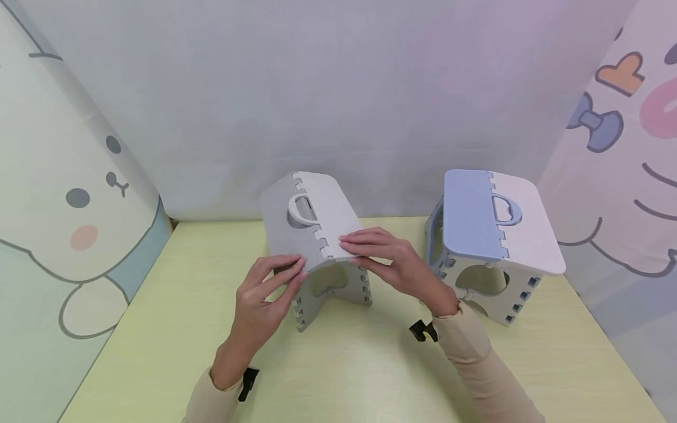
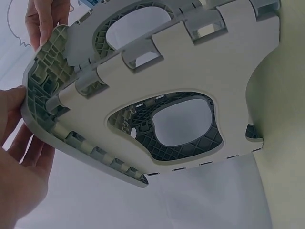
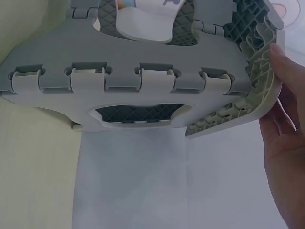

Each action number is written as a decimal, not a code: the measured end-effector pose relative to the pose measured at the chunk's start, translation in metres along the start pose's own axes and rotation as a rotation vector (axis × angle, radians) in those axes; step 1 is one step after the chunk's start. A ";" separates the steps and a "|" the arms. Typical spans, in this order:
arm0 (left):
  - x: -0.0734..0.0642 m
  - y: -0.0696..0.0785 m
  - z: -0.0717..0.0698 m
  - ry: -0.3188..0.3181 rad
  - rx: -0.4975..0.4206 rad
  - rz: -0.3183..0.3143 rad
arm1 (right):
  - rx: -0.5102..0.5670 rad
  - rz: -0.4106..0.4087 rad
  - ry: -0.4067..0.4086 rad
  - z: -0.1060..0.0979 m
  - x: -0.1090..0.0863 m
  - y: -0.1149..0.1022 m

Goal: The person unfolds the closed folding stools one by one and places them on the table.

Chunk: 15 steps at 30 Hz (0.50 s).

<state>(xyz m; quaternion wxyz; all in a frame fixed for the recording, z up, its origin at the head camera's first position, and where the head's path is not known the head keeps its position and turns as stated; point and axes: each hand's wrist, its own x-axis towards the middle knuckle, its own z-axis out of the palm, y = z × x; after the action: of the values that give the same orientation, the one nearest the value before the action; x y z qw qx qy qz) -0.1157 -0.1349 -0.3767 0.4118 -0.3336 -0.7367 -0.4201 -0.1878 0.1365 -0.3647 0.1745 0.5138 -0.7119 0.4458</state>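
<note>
A grey and white folding step stool [image 1: 333, 205] stands partly folded on the table, its two top halves sloping down from the hinge line like a roof. The raised loop handle [image 1: 300, 211] sits at the middle of that line. My left hand [image 1: 261, 296] pinches the near edge of the grey half, fingers on top and thumb at the rim. With my right hand [image 1: 388, 258] I pinch the near edge of the white half the same way. From below, the left wrist view shows the hinged leg panel [image 2: 190, 62] bent, and the ribbed underside [image 3: 248, 28] shows in the right wrist view.
A blue and white folding stool [image 1: 471, 211] stands unfolded to the right, close to my right forearm. The pale wood table [image 1: 338, 376] meets a grey backdrop [image 1: 338, 106] behind. Cartoon-printed panels [image 1: 69, 176] flank both sides.
</note>
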 end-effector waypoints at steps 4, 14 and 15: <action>-0.001 -0.001 0.000 -0.003 0.001 -0.003 | -0.003 -0.004 -0.002 0.000 0.000 0.000; -0.001 -0.001 -0.001 -0.016 0.014 -0.017 | -0.031 -0.025 -0.011 0.002 0.002 0.001; -0.001 -0.001 -0.001 -0.021 0.021 -0.021 | -0.038 -0.029 -0.015 0.002 0.002 0.002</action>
<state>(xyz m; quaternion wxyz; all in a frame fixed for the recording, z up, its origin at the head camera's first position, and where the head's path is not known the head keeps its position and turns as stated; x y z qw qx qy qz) -0.1159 -0.1368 -0.3776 0.4031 -0.3260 -0.7489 -0.4128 -0.1898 0.1340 -0.3652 0.1853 0.5238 -0.7140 0.4260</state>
